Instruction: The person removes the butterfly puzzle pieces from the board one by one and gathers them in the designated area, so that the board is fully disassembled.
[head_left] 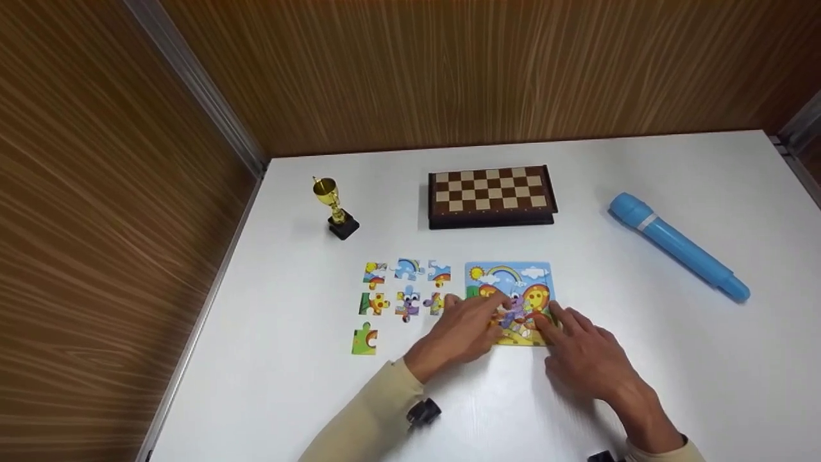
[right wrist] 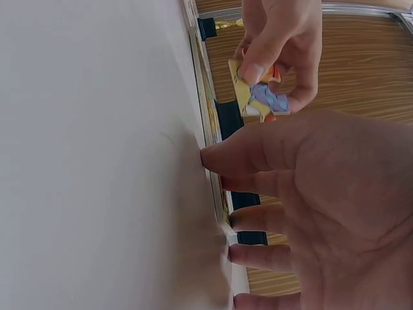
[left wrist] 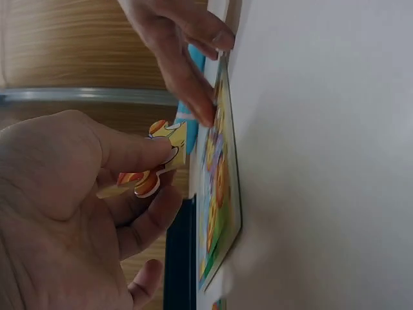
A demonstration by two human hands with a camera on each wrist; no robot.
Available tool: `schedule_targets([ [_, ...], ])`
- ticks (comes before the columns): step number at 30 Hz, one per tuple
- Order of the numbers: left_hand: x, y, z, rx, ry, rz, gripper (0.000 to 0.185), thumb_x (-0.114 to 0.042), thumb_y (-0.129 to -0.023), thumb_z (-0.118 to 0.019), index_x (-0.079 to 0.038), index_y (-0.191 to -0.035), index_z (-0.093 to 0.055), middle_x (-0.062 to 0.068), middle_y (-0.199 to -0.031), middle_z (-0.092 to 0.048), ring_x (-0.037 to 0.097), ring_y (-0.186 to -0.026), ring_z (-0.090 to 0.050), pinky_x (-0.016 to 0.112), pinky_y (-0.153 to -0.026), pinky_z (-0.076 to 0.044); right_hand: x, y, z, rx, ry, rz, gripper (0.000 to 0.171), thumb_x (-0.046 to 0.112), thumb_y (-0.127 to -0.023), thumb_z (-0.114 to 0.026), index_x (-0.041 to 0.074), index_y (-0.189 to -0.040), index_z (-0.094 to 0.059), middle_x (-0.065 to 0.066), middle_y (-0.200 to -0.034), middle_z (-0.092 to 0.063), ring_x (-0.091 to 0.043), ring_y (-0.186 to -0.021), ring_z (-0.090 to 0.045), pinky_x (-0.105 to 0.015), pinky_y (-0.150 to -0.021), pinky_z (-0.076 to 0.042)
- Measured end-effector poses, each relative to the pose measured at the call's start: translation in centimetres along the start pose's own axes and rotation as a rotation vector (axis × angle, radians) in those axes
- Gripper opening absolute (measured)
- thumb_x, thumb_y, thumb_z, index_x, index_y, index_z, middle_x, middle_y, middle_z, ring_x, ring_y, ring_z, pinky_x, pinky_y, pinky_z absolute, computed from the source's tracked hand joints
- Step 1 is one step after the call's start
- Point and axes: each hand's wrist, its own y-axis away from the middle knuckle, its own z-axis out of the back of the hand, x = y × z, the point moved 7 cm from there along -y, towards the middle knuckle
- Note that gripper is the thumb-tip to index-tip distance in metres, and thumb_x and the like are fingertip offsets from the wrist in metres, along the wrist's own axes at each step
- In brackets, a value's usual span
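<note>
My left hand [head_left: 457,328] pinches a jigsaw piece [left wrist: 179,137] between thumb and fingers, above the puzzle board [head_left: 539,271]. Yellow, orange and purple show on the piece [right wrist: 270,99] in the right wrist view. The board lies flat, with a sun, a rainbow and a butterfly in its picture; my hands cover part of it. At its right and near edges rests my right hand [head_left: 591,358], fingers extended and fingertips touching the board. Left of the board lie several loose jigsaw pieces [head_left: 408,301], one of them partly behind my left hand.
A folded chessboard case [head_left: 492,192] stands behind the puzzle. To its left is a small gold trophy [head_left: 336,208] on a black base. A blue microphone-shaped tube [head_left: 683,247] lies at the right of the white table [head_left: 269,385]. Wood-grain panels [head_left: 449,77] border the table.
</note>
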Motion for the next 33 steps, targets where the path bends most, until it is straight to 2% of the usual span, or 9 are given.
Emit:
schedule_targets([
  [3, 1.1, 1.0, 0.8, -0.025, 0.007, -0.006, 0.028, -0.021, -0.094, -0.056, -0.028, -0.122, -0.055, -0.012, -0.099, -0.068, 0.006, -0.087, -0.061, 0.037, -0.088, -0.033, 0.0, 0.1, 0.0, -0.003, 0.003, -0.003, 0.066, 0.023, -0.085, -0.066, 0.019, -0.146, -0.042, -0.017, -0.156, -0.031, -0.045, -0.137, -0.033, -0.067, -0.1, -0.034],
  [6, 2.4, 1.7, 1.4, -0.043, 0.032, 0.021, 0.025, -0.025, -0.096, -0.055, -0.028, -0.12, -0.058, -0.011, -0.103, -0.069, 0.007, -0.087, -0.061, 0.036, -0.087, -0.033, -0.2, 0.1, 0.1, 0.001, 0.0, -0.017, 0.066, 0.024, -0.085, -0.065, 0.019, -0.147, -0.042, -0.017, -0.156, -0.03, -0.046, -0.138, -0.032, -0.068, -0.101, -0.033],
  [13, 6.0, 4.1, 2.7, 0.017, 0.096, 0.132, 0.024, -0.029, -0.096, -0.055, -0.031, -0.119, -0.06, -0.01, -0.106, -0.069, 0.011, -0.094, -0.059, 0.039, -0.09, -0.032, -0.1, 0.0, -0.2, 0.002, -0.002, -0.023, 0.068, 0.024, -0.084, -0.067, 0.021, -0.147, -0.041, -0.016, -0.156, -0.03, -0.047, -0.137, -0.031, -0.069, -0.099, -0.033],
  [18, 8.2, 5.8, 3.1, 0.03, 0.088, 0.207, 0.022, -0.028, -0.094, -0.057, -0.031, -0.116, -0.062, -0.01, -0.101, -0.069, 0.011, -0.091, -0.058, 0.041, -0.089, -0.031, 0.1, -0.2, 0.0, 0.006, -0.003, -0.019, 0.068, 0.024, -0.084, -0.067, 0.021, -0.147, -0.041, -0.016, -0.156, -0.03, -0.047, -0.137, -0.031, -0.069, -0.099, -0.033],
  [21, 9.0, 6.8, 3.2, 0.015, 0.069, 0.227, 0.02, -0.026, -0.094, -0.059, -0.029, -0.113, -0.063, -0.008, -0.093, -0.068, 0.014, -0.089, -0.057, 0.043, -0.09, -0.03, 0.0, -0.1, -0.1, 0.008, -0.009, -0.021, 0.068, 0.024, -0.085, -0.066, 0.021, -0.147, -0.041, -0.016, -0.156, -0.03, -0.046, -0.137, -0.031, -0.069, -0.099, -0.032],
  [24, 9.7, 7.6, 3.5, -0.009, 0.063, 0.232, 0.017, -0.024, -0.092, -0.062, -0.026, -0.11, -0.064, -0.006, -0.095, -0.069, 0.015, -0.089, -0.058, 0.044, -0.09, -0.028, 0.0, -0.1, 0.0, 0.006, -0.014, -0.022, 0.068, 0.023, -0.085, -0.067, 0.021, -0.147, -0.041, -0.016, -0.156, -0.029, -0.046, -0.137, -0.031, -0.069, -0.099, -0.033],
  [28, 10.6, 8.5, 3.5, -0.017, 0.058, 0.263, 0.015, -0.024, -0.09, -0.065, -0.024, -0.105, -0.066, -0.006, -0.115, -0.07, 0.017, -0.098, -0.057, 0.041, -0.086, -0.025, 0.1, -0.2, 0.1, 0.0, -0.015, -0.019, 0.068, 0.023, -0.084, -0.068, 0.021, -0.147, -0.042, -0.016, -0.156, -0.03, -0.046, -0.135, -0.032, -0.069, -0.098, -0.033],
  [30, 11.0, 8.9, 3.4, -0.019, 0.053, 0.284, 0.014, -0.024, -0.089, -0.065, -0.023, -0.103, -0.067, -0.006, -0.118, -0.069, 0.017, -0.1, -0.055, 0.041, -0.084, -0.024, 0.1, -0.2, 0.0, 0.0, -0.017, -0.021, 0.067, 0.022, -0.084, -0.067, 0.022, -0.146, -0.042, -0.016, -0.156, -0.03, -0.047, -0.136, -0.032, -0.069, -0.099, -0.032],
  [33, 11.3, 9.2, 3.4, -0.031, 0.04, 0.305, 0.013, -0.024, -0.088, -0.066, -0.023, -0.101, -0.067, -0.007, -0.107, -0.069, 0.016, -0.097, -0.049, 0.043, -0.083, -0.023, 0.1, -0.3, 0.0, 0.003, -0.02, -0.027, 0.066, 0.022, -0.084, -0.066, 0.022, -0.146, -0.043, -0.016, -0.156, -0.03, -0.047, -0.137, -0.032, -0.07, -0.099, -0.032],
])
